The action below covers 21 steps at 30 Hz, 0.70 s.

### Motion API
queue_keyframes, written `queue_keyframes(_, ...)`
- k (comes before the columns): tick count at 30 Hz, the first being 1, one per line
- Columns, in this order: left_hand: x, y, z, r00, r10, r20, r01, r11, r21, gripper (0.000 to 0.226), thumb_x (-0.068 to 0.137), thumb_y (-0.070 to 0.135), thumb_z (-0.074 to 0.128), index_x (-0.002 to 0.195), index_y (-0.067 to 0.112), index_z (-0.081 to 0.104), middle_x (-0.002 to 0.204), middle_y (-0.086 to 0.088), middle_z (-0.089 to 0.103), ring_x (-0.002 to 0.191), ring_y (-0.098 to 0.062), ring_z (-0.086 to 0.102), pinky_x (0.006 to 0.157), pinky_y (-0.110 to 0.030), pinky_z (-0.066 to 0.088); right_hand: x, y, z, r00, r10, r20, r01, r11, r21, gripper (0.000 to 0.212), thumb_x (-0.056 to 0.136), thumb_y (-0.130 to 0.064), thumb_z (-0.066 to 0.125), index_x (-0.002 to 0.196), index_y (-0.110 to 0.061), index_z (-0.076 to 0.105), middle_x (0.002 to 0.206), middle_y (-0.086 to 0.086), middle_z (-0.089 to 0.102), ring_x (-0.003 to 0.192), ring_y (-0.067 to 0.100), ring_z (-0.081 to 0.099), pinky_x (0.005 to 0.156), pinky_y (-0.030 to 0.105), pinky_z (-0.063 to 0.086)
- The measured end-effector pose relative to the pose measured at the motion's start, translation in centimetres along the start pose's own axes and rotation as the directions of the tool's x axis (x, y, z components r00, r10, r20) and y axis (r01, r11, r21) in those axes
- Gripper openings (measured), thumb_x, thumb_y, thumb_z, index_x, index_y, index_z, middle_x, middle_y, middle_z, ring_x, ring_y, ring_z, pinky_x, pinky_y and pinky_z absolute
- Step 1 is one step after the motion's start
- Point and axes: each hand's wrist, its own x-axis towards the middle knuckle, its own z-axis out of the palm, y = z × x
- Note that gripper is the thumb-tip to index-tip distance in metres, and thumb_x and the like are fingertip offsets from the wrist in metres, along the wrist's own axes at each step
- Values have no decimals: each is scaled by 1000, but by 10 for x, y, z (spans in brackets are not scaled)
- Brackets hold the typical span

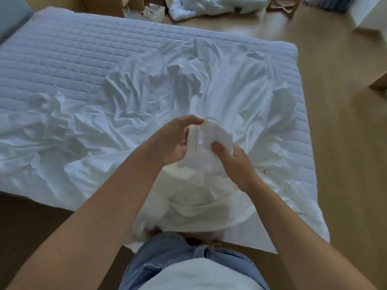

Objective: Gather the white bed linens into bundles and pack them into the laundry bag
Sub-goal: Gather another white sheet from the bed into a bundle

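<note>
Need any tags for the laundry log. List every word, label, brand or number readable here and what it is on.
No readable text.
Brown patch on the jeans: too blurred to read.
Red-capped items in the box: too small to read.
White sheet: no tag or print shows.

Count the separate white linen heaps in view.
2: a crumpled white fabric sheet on the quilted mattress; a rumpled white bedding pile on the wooden floor beyond. Others may be hidden.

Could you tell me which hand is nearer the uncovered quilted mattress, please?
Left. The left hand grips the bunched sheet on the side facing the quilted mattress; the right hand grips its opposite side.
</note>
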Motion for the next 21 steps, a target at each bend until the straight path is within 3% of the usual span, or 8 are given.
queue_keyframes(3,-6,-21,-8,941,334,55,-224,493,841,112,65,39,82,151,32,10,151,-4,26,141,-17,20,112,-32,24,17,-12,-8,897,399,190,-442,822,359,27,90,-34,55,98,-13,69,82,5,70,76,21,67,67,32,54)
queue_keyframes(5,-3,-41,-11,858,419,298,-307,-48,950,119,62,55,76,146,47,-8,159,-3,2,146,-17,0,113,-40,12,18,-24,-9,807,412,423,-582,674,455,32,93,-29,46,106,-6,64,84,9,67,79,21,64,69,31,53)
queue_keyframes(6,3,-48,-16,791,474,386,-401,-74,913,103,65,56,71,146,43,8,155,-9,20,142,-21,19,109,-38,24,17,-29,-8,794,420,440,-597,677,431,32,95,-28,44,107,-5,62,84,9,65,81,21,62,71,31,52)
queue_keyframes(8,19,-53,-27,671,629,394,-516,14,857,51,76,37,64,120,17,49,111,-13,62,102,-27,59,80,-30,45,15,-39,-4,805,487,338,-577,775,258,30,93,-33,52,99,-7,64,86,8,67,84,22,62,79,33,50)
queue_keyframes(11,39,-34,-31,882,467,65,-273,393,878,7,80,19,62,78,13,59,78,-7,62,74,-28,61,61,-29,40,7,-29,4,981,173,-90,-181,979,-92,61,82,-55,60,130,-20,45,128,5,52,114,19,50,102,35,38)
queue_keyframes(15,33,6,-30,948,-317,3,258,778,573,14,81,24,58,83,12,66,71,-6,64,59,-18,60,54,-22,46,-2,-8,11,942,-235,239,332,563,-757,102,68,-59,71,144,-50,3,156,1,0,143,17,0,114,44,7)
queue_keyframes(18,25,20,-34,890,-426,166,299,817,493,31,69,25,66,95,9,66,76,-8,69,65,-19,65,58,-23,52,17,14,8,884,-454,110,387,580,-717,59,78,-30,61,134,-28,41,124,13,56,112,33,56,93,44,42)
queue_keyframes(21,22,18,-30,947,-260,189,110,815,569,64,64,38,79,120,12,61,108,-5,67,98,-16,63,91,-33,51,34,9,8,973,-213,-89,149,874,-463,12,88,-12,55,95,-15,65,86,2,65,81,21,61,73,32,45)
